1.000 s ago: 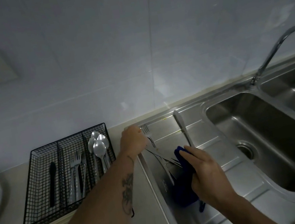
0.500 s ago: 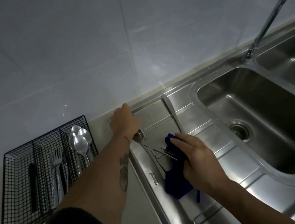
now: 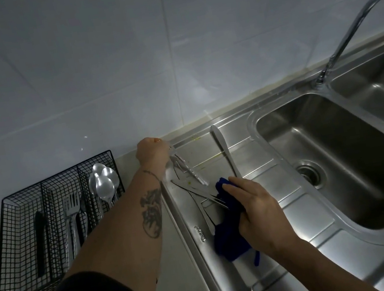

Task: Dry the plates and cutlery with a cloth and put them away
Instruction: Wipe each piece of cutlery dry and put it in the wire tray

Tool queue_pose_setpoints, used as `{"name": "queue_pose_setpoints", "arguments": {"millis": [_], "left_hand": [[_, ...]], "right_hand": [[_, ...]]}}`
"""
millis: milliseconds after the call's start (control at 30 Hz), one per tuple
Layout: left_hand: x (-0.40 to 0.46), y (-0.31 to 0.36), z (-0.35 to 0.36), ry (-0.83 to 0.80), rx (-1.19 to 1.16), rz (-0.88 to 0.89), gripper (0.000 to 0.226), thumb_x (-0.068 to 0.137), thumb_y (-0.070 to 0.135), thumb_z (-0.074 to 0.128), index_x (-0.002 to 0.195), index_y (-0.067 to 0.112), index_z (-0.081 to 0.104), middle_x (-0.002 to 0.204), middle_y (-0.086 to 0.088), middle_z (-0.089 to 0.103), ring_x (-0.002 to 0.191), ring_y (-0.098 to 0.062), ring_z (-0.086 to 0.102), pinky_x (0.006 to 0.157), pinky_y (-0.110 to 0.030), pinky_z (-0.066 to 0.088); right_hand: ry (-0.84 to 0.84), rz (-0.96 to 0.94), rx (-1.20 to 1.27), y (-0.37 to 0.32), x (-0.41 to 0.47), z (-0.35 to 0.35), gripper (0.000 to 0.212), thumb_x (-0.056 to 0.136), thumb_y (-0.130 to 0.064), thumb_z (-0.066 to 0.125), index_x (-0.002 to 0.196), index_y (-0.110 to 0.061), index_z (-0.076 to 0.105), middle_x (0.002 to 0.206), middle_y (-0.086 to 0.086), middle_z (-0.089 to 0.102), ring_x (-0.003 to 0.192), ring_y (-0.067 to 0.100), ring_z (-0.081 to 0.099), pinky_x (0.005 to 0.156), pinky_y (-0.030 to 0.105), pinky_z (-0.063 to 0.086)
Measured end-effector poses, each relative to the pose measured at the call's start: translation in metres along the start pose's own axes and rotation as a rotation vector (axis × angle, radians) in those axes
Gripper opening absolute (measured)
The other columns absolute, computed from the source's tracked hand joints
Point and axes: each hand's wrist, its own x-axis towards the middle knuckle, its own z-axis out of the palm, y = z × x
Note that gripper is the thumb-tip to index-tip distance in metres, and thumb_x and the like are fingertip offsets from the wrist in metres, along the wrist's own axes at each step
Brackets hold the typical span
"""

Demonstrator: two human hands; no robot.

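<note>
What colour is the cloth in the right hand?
Dark blue; the cloth, gripped by the right hand, shows in the head view.

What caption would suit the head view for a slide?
Left hand grips a fork on the sink drainboard while right hand holds a blue cloth.

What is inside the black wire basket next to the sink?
The black wire basket holds spoons, forks and a dark-handled piece, each in its own compartment. The left arm covers its near right corner.
</note>
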Motion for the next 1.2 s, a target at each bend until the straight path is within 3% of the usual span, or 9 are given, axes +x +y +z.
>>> {"name": "queue_pose_setpoints", "arguments": {"millis": [200, 267, 333, 533, 667, 733, 867, 1100, 1200], "left_hand": [[-0.008, -0.001, -0.018, -0.048, -0.169, -0.059, 0.015, 0.084, 0.0, 0.063, 0.074, 0.011, 0.059, 0.076, -0.009, 0.064, 0.054, -0.017, 0.059, 0.04, -0.015, 0.045], [-0.017, 0.001, -0.025, -0.065, -0.225, -0.067, 0.007, 0.084, 0.0, 0.061, 0.08, 0.006, 0.064, 0.079, -0.012, 0.066, 0.053, -0.017, 0.06, 0.045, -0.019, 0.05], [-0.028, 0.001, -0.033, -0.076, -0.285, -0.07, 0.01, 0.082, -0.001, 0.057, 0.077, 0.005, 0.063, 0.075, -0.014, 0.065, 0.057, -0.021, 0.061, 0.06, -0.03, 0.059], [-0.092, 0.004, -0.069, -0.106, -0.478, -0.096, 0.021, 0.066, 0.0, 0.061, 0.056, 0.017, 0.068, 0.07, -0.008, 0.064, 0.07, -0.022, 0.061, 0.069, -0.032, 0.049], [-0.146, -0.011, -0.082, -0.106, -0.485, -0.082, 0.024, 0.081, -0.006, 0.058, 0.073, 0.012, 0.071, 0.077, -0.006, 0.072, 0.066, -0.013, 0.069, 0.06, -0.026, 0.056], [-0.169, -0.013, -0.086, -0.119, -0.615, -0.133, 0.023, 0.08, -0.01, 0.059, 0.079, 0.008, 0.072, 0.087, -0.012, 0.072, 0.076, -0.019, 0.07, 0.064, -0.027, 0.06], [-0.196, -0.01, -0.112, -0.14, -0.874, -0.209, 0.014, 0.083, -0.01, 0.059, 0.087, 0.0, 0.069, 0.082, -0.011, 0.068, 0.073, -0.019, 0.065, 0.053, -0.022, 0.057], [-0.225, -0.015, -0.139, -0.233, -0.965, -0.316, 0.012, 0.087, -0.006, 0.052, 0.085, 0.0, 0.062, 0.084, -0.011, 0.058, 0.075, -0.019, 0.057, 0.072, -0.029, 0.057], [-0.234, -0.009, -0.141, -0.346, -0.976, -0.282, 0.012, 0.09, -0.005, 0.054, 0.082, 0.002, 0.058, 0.079, -0.01, 0.057, 0.071, -0.016, 0.056, 0.069, -0.028, 0.059]], "right_hand": [[-0.001, 0.005, -0.004, -0.004, -0.001, -0.001, 0.066, 0.067, 0.012, 0.059, 0.13, -0.009, 0.059, 0.136, 0.008, 0.055, 0.123, 0.03, 0.051, 0.098, 0.03, 0.037], [-0.004, 0.005, -0.004, -0.006, -0.002, -0.003, 0.065, 0.07, 0.01, 0.059, 0.132, -0.01, 0.057, 0.137, 0.008, 0.054, 0.125, 0.029, 0.05, 0.1, 0.031, 0.038], [-0.001, 0.005, -0.006, -0.009, -0.004, -0.006, 0.065, 0.072, 0.009, 0.059, 0.134, -0.01, 0.055, 0.14, 0.007, 0.052, 0.127, 0.028, 0.048, 0.102, 0.031, 0.037], [0.063, -0.021, 0.026, -0.029, -0.011, -0.02, 0.064, 0.078, 0.007, 0.06, 0.138, -0.012, 0.05, 0.142, 0.006, 0.049, 0.127, 0.027, 0.046, 0.103, 0.027, 0.034], [0.193, -0.128, 0.057, -0.062, -0.012, -0.026, 0.065, 0.072, 0.01, 0.066, 0.132, -0.009, 0.055, 0.133, 0.008, 0.054, 0.117, 0.025, 0.052, 0.096, 0.024, 0.041], [0.177, -0.221, 0.007, -0.075, -0.014, -0.022, 0.068, 0.069, 0.007, 0.069, 0.133, -0.009, 0.054, 0.133, 0.008, 0.052, 0.119, 0.025, 0.051, 0.095, 0.031, 0.048], [0.135, -0.252, -0.096, -0.069, -0.032, -0.015, 0.08, 0.063, 0.003, 0.074, 0.138, -0.01, 0.049, 0.14, 0.008, 0.047, 0.123, 0.029, 0.048, 0.098, 0.04, 0.048], [0.234, -0.265, -0.087, -0.077, -0.058, -0.026, 0.072, 0.066, 0.002, 0.069, 0.135, -0.015, 0.051, 0.133, 0.005, 0.051, 0.116, 0.026, 0.048, 0.094, 0.038, 0.049], [0.265, -0.203, -0.041, -0.075, -0.064, -0.034, 0.065, 0.064, 0.0, 0.067, 0.125, -0.017, 0.056, 0.117, 0.005, 0.056, 0.101, 0.026, 0.052, 0.079, 0.037, 0.053]]}}
